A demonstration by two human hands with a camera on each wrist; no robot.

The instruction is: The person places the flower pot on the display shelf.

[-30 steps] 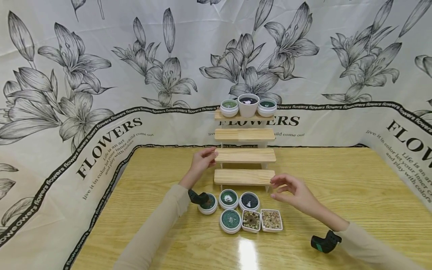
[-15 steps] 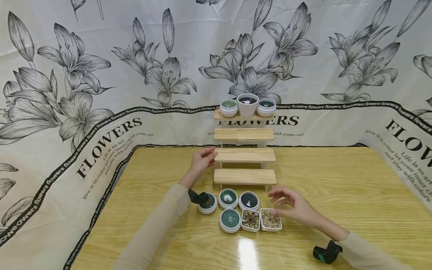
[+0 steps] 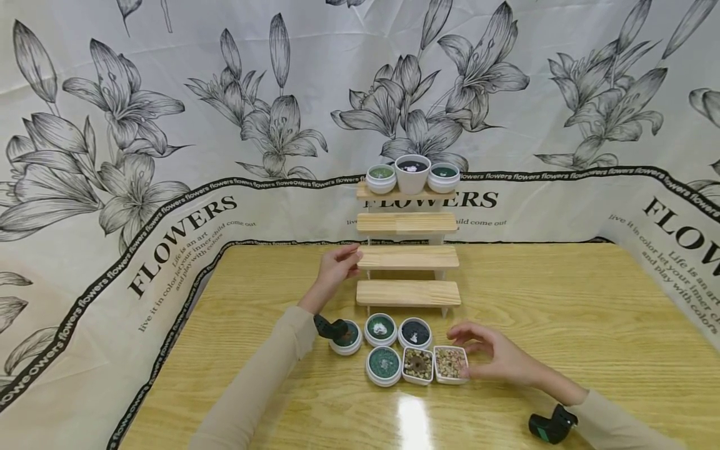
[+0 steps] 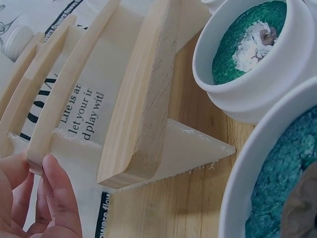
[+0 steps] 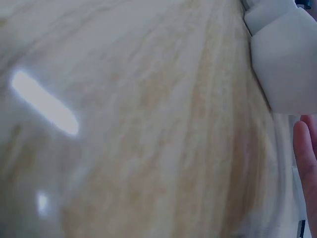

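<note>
A tiered wooden display stand [image 3: 408, 293] stands at the middle of the table. My left hand [image 3: 336, 270] pinches the left end of its second step from the bottom; in the left wrist view, thumb and finger [image 4: 60, 191] lie about the board's end. My right hand [image 3: 495, 356] is at the right side of a square white pot [image 3: 450, 365] filled with pebbles. Its thumb is by the pot's front right corner, its fingers relaxed and bent by the back corner. In the right wrist view a finger [image 5: 304, 153] shows close to the white pot [image 5: 287, 67]; firm contact cannot be told.
Beside that pot stands another square pebble pot [image 3: 418, 366]. Round white pots with green or dark fill, such as the front one [image 3: 384, 367], stand before the stand. Its top step bears two low pots and a taller white cup [image 3: 413, 176]. A flower-printed cloth [image 3: 281, 206] hangs behind.
My right hand has moved down from the bottom step's right end to the right-hand square pot. The left hand has stayed at the stand.
</note>
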